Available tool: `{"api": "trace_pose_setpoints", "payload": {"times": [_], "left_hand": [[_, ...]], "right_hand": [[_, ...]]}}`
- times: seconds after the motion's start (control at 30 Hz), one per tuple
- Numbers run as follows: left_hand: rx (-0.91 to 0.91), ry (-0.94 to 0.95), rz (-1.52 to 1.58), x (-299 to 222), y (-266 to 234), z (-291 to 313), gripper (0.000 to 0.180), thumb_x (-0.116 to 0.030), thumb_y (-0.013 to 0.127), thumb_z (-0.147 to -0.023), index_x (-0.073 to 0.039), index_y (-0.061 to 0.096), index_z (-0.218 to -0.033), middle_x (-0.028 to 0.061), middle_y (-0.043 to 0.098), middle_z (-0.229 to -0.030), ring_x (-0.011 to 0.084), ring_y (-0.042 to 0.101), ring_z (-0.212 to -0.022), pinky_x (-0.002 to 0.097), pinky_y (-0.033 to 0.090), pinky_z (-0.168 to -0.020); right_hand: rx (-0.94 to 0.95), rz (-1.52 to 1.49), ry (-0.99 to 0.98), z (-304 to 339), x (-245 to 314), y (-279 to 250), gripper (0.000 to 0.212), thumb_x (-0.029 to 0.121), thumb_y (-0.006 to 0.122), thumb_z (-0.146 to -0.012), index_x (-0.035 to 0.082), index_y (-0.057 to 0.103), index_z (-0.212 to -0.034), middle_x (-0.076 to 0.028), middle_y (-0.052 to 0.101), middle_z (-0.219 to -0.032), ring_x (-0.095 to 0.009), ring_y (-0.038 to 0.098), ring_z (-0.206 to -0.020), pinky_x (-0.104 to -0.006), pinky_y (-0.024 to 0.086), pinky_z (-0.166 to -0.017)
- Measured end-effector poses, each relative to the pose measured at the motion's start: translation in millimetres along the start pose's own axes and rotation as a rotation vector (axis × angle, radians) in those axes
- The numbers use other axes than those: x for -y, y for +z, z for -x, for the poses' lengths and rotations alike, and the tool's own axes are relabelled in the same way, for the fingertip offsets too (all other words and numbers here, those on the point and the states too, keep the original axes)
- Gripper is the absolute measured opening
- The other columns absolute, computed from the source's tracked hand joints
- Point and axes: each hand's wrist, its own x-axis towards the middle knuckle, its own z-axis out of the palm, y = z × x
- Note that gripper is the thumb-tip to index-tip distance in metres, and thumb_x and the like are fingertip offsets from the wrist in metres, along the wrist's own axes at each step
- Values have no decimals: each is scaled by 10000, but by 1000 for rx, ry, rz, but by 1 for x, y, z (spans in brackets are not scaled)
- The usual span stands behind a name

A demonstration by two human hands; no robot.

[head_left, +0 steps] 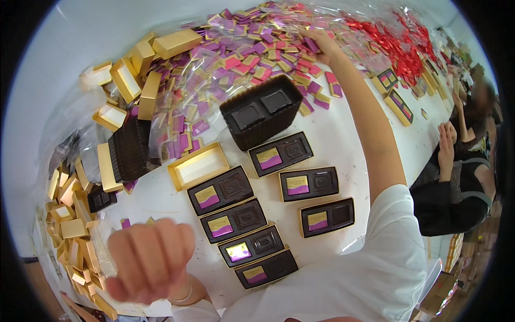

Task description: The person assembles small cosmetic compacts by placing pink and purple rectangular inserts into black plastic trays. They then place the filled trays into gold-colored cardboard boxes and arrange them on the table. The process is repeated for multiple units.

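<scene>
My right hand reaches far across to the heap of small purple, pink and gold wrapped squares. Its fingers are closed at a purple wrapped square. Close to the camera, my left hand hovers with fingers curled, its palm hidden. Between my arms stand two columns of gold boxes with dark trays, each with one gold-and-purple square in its left compartment and the right one vacant. Behind them are a stack of dark plastic trays and a gold box without a tray.
Gold boxes pile up along the left edge, beside another stack of dark trays. Clear plastic film covers part of the heap. Red wrapped pieces lie far right, near filled boxes. Another person sits at right.
</scene>
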Motion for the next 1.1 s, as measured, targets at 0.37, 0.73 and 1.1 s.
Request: {"api": "trace_pose_setpoints", "payload": {"times": [0.37, 0.73, 1.1], "left_hand": [[-311, -787, 307, 105, 11, -19, 618, -518, 268, -946, -87, 288, -1387, 200, 422, -1315, 322, 442, -1189, 544, 329, -996], [-411, -953, 587, 162, 13, -10, 426, -411, 369, -947, -78, 499, -1178, 130, 535, -1160, 278, 516, -1073, 431, 449, -898], [5, -930, -466, 132, 24, 4, 249, -285, 601, -846, -39, 627, -821, 43, 604, -672, 90, 559, -594, 211, 398, -442]], "right_hand": [[161, -180, -173, 193, 44, 51, 208, 208, 542, -907, 9, 549, -968, -74, 581, -830, -141, 583, -689, -238, 501, -575], [318, 64, -146, 299, 3, 79, 287, 70, 442, -906, 28, 512, -1182, -69, 606, -1008, -104, 577, -853, -231, 454, -801], [385, 171, -300, 345, -9, 58, 191, 4, 599, -841, -16, 579, -1030, -79, 576, -1031, -139, 594, -881, -268, 498, -733]]}}
